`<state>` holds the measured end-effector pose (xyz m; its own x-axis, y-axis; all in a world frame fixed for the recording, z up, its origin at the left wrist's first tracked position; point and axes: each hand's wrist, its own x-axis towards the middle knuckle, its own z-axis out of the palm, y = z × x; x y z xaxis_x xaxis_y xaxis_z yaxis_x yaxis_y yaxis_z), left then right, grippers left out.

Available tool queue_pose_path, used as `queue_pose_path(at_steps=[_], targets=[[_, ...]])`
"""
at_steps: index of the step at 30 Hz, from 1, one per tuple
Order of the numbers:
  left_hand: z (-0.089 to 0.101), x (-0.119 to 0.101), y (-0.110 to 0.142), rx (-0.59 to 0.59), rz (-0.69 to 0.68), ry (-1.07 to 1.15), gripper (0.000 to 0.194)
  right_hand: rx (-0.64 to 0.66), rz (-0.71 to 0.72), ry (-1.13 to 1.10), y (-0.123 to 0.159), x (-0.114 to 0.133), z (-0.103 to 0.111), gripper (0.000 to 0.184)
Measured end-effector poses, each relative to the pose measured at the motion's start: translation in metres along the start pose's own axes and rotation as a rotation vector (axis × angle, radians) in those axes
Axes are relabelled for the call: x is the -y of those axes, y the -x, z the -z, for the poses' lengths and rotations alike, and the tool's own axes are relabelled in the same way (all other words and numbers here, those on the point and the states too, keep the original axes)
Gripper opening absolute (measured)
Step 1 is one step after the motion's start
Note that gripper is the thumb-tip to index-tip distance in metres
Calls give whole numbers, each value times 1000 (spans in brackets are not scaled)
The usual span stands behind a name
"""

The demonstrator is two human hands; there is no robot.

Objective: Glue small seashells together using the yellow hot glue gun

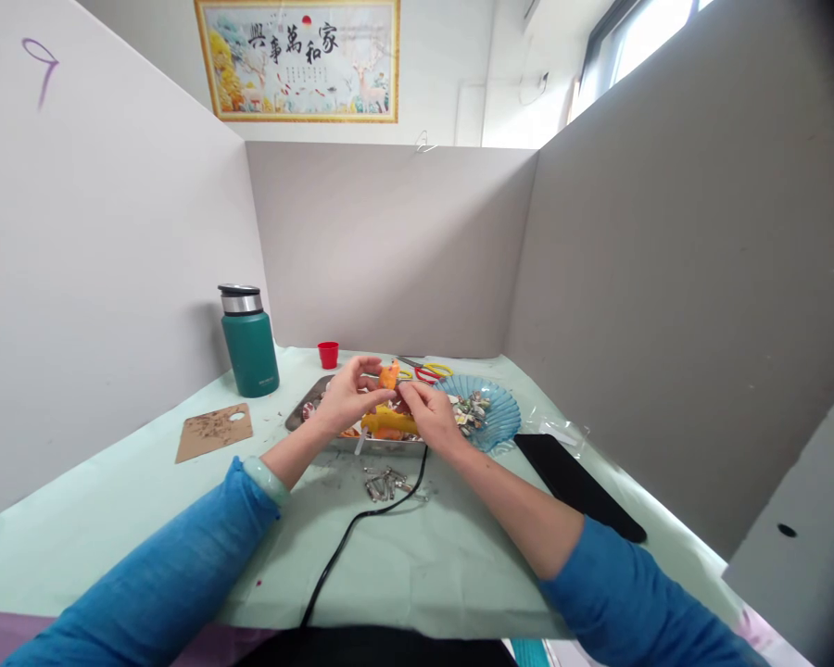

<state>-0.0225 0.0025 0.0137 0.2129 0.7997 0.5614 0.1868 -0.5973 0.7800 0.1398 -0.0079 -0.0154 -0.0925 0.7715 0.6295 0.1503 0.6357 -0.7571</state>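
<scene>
Above a metal tray point(295, 417), my left hand point(353, 396) grips a small orange piece point(389, 374) between thumb and fingers. Its exact kind is too small to tell. My right hand point(427, 412) is closed in a pinch just right of that piece; whatever its fingertips hold is hidden. Below both hands lies a yellow glue gun point(389, 421) across the tray, with a black cord point(347, 535) running toward me. Small colourful pieces lie in the tray, partly covered by my hands.
A blue scalloped plate point(504, 412) of small pieces stands right of the tray, with scissors point(436, 371) behind. Metal clips point(387, 484) lie in front. Around are a green bottle point(250, 347), red cup point(328, 355), brown card point(214, 434) and black strip point(576, 486). Panels enclose the table.
</scene>
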Motion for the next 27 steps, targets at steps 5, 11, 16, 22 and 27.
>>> queue_pose_path(at_steps=[5,11,16,22,27], targets=[[-1,7,-1,-113,-81,-153,54,16,5,43,1,-1,-4,27],[-4,4,1,-102,-131,-274,45,6,-61,-71,-3,-6,-5,22],[-3,6,-1,-79,-112,-232,43,1,-75,-136,-3,-8,-6,20],[-3,7,-3,21,-7,4,47,-15,-117,-168,-3,-5,-4,22],[0,1,-1,98,145,345,39,-61,-202,-206,-4,1,0,27]])
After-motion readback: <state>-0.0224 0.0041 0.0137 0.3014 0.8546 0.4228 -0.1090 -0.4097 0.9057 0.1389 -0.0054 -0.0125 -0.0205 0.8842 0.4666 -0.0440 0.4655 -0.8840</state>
